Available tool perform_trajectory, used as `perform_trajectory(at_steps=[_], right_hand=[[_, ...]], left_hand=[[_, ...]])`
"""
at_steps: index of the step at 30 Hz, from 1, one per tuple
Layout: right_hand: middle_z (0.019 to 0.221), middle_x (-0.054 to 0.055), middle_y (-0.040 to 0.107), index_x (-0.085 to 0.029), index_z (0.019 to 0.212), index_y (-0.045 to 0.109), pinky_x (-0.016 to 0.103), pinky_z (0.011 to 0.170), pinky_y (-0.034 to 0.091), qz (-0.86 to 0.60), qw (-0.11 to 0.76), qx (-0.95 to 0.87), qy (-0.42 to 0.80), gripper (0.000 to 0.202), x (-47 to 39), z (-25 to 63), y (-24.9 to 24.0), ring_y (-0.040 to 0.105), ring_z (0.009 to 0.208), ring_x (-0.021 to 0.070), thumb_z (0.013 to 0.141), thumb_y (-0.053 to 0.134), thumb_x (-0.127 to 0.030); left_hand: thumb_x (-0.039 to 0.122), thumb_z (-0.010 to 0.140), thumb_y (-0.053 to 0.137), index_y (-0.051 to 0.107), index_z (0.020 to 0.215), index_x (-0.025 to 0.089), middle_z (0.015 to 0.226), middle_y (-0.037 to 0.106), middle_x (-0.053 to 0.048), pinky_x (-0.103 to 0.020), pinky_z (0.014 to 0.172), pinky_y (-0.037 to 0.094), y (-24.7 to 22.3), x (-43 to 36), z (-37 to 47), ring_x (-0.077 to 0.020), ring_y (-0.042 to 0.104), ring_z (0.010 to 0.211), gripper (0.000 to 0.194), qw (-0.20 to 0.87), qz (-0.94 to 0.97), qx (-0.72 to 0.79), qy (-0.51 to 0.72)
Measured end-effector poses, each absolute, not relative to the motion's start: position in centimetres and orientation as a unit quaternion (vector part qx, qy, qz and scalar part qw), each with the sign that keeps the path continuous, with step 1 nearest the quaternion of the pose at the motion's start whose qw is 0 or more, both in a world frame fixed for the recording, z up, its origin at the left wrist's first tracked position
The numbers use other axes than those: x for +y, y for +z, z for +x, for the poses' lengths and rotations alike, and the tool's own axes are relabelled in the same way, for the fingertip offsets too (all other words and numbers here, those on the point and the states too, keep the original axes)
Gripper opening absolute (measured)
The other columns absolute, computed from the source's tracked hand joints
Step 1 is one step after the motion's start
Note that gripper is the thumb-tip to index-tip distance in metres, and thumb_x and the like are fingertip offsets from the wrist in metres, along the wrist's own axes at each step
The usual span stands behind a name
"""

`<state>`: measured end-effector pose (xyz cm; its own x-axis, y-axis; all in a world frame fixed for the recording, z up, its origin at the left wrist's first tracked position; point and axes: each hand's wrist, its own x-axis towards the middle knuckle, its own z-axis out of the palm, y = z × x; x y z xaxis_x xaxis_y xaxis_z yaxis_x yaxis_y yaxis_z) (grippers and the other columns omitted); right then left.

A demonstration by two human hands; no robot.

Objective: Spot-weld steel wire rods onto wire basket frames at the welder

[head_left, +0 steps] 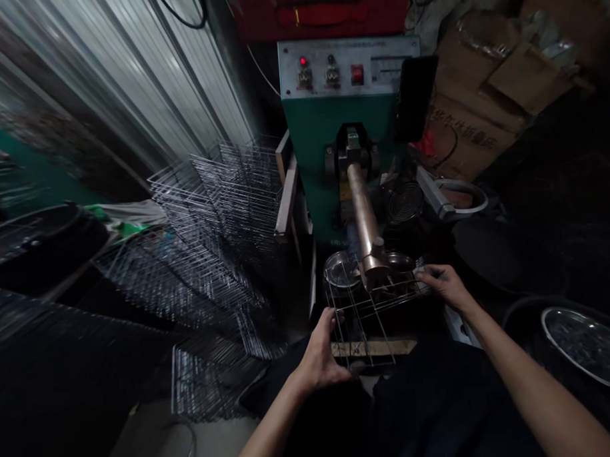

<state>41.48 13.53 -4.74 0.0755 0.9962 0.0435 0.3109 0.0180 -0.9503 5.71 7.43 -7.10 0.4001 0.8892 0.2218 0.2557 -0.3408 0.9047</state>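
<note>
A small bent wire rack (361, 323) is held between my hands at the front of a green machine (316, 148). My left hand (320, 353) grips its left side, thumb on top and fingers around the near part. The fingers of my right hand (446, 287) pinch the rack's far right end. Directly above the rack is the tip of a thick brass-coloured arm (367, 219) reaching out from the machine; whether it touches the wires I cannot tell. Shallow round metal dishes (341, 268) sit below, behind the rack.
Stacks of wire racks (219, 211) stand on the left, with more on the floor (205, 382). A wooden board (286, 199) rises beside the machine. Cardboard boxes (481, 109) lie behind right. A metal tray of small parts (589, 345) is at the right.
</note>
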Motion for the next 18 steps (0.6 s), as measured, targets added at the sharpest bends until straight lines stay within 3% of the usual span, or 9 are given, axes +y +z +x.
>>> perform_trajectory(at_steps=[7, 11, 18], right_hand=[[0.056, -0.002, 0.044, -0.019, 0.06, 0.053, 0.027, 0.052, 0.036, -0.587, 0.449, -0.525, 0.421, 0.058, 13.5, 41.4, -5.1, 0.043, 0.055, 0.0132, 0.07, 0.08, -0.07], [0.054, -0.004, 0.04, -0.019, 0.056, 0.049, 0.026, 0.05, 0.034, -0.588, 0.452, -0.515, 0.43, 0.062, 13.5, 41.6, -5.0, 0.039, 0.052, 0.0109, 0.067, 0.082, -0.071], [0.057, -0.003, 0.041, -0.02, 0.055, 0.047, 0.026, 0.054, 0.033, -0.58, 0.467, -0.53, 0.407, 0.066, 13.4, 40.5, -3.6, 0.037, 0.057, 0.0113, 0.063, 0.078, -0.078]], left_hand=[[0.033, 0.057, 0.086, 0.043, 0.131, 0.026, 0.118, 0.055, -0.005, -0.055, 0.103, 0.056, -7.2, 7.5, 5.7, -0.0295, 0.063, 0.11, 0.085, 0.408, 0.737, 0.383, 0.38], [0.034, 0.054, 0.089, 0.041, 0.135, 0.025, 0.126, 0.054, -0.007, -0.059, 0.111, 0.05, -7.2, 7.5, 5.6, -0.0317, 0.06, 0.118, 0.095, 0.419, 0.73, 0.382, 0.38], [0.032, 0.056, 0.09, 0.042, 0.134, 0.022, 0.126, 0.056, -0.009, -0.057, 0.111, 0.051, -6.0, 7.6, 6.1, -0.0301, 0.061, 0.118, 0.092, 0.421, 0.729, 0.385, 0.378]])
